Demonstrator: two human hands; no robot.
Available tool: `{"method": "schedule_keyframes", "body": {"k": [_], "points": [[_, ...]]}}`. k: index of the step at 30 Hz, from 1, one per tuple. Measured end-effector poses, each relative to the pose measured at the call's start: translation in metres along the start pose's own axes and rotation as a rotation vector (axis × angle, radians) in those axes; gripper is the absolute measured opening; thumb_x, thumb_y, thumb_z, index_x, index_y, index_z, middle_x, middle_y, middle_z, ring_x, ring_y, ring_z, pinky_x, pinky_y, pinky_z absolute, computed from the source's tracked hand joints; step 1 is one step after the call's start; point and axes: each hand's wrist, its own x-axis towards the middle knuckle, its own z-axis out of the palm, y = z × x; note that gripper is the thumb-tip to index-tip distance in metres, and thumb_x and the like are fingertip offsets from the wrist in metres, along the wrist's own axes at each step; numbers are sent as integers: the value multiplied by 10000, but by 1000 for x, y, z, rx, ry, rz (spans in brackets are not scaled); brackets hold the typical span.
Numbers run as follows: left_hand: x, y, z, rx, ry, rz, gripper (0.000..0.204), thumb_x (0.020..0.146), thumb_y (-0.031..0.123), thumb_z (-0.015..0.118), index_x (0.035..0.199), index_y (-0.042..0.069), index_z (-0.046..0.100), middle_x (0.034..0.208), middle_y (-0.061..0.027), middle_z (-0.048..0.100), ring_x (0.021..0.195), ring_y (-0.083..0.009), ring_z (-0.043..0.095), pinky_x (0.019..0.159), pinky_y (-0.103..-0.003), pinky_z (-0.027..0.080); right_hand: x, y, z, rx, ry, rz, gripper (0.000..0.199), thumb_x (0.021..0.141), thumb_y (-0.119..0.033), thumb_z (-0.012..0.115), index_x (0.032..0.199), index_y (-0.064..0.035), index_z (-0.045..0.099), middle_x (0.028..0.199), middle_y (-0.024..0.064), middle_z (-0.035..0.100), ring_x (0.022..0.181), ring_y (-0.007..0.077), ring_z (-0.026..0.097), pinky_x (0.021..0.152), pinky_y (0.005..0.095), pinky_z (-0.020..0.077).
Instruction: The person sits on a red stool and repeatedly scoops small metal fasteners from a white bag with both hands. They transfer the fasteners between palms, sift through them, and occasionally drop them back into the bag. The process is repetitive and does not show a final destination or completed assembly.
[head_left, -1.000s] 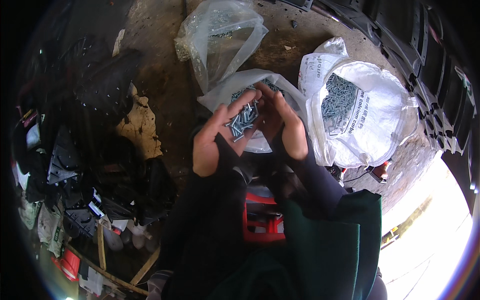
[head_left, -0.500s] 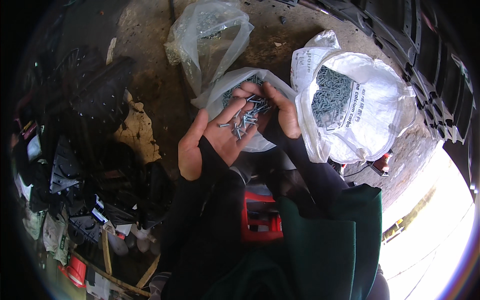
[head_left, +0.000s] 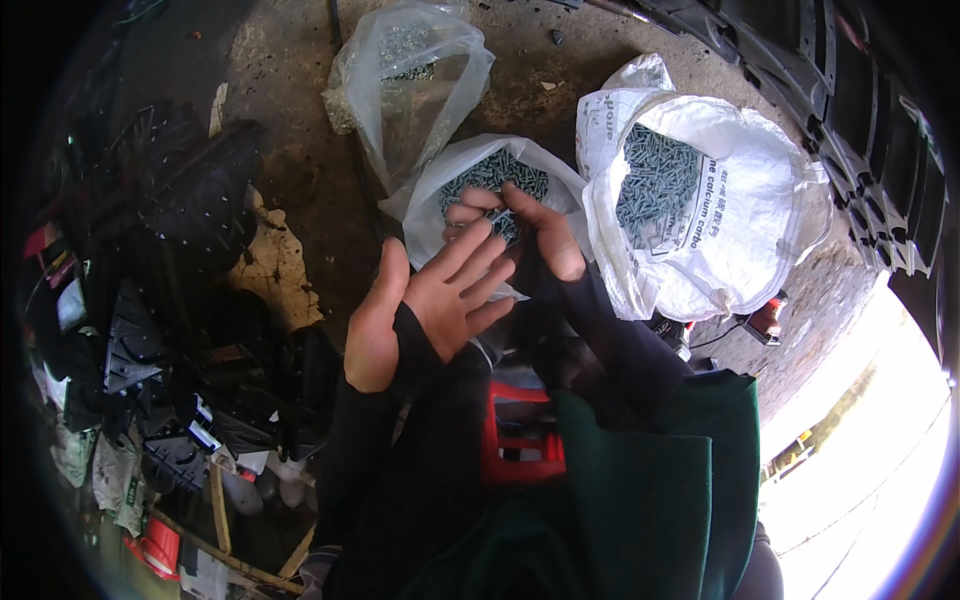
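Note:
My left hand is held palm up with its fingers spread, and nothing lies on the palm. Just beyond its fingertips, my right hand curves over the near part of a translucent plastic bag. Its fingers are loosely bent, partly behind the left fingertips, and I see nothing held in it. Grey screws fill the bag below both hands. To the right stands a white woven sack with its mouth wide; more screws lie inside it.
Another translucent bag with small metal pieces sits farther back. Black plastic parts are heaped on the left, and dark panels stand at the far right. A red stool is below me.
The screws that lay on my left palm are gone from it. My left hand has dropped slightly nearer to me, and more of the screws in the bag now show.

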Motion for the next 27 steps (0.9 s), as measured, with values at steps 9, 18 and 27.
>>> {"method": "schedule_keyframes", "body": {"k": [9,18,27], "points": [[-26,39,-24,383,171,294,644,1028,483,284,1298,-67,483,1199,-246,621,1179,-376,575,1019,-465,430,-45,2,63,-511,133,-49,469,1038,-352,373,986,40,625,870,137,642,689,220,614,597,319,496],[44,-28,-34,1081,330,471,324,897,55,555,1209,-17,597,1180,-197,638,1098,-327,613,991,-386,456,-182,-59,96,-1308,135,-1052,449,1026,-301,370,1030,73,618,924,221,645,700,186,604,634,285,474],[148,-46,-88,2629,257,725,447,789,236,677,1203,80,614,1237,-171,570,1213,-359,507,963,-547,448,-163,-28,76,-1826,396,-1436,481,1022,-378,445,1202,45,586,1204,253,614,1116,332,615,935,430,493]]}}
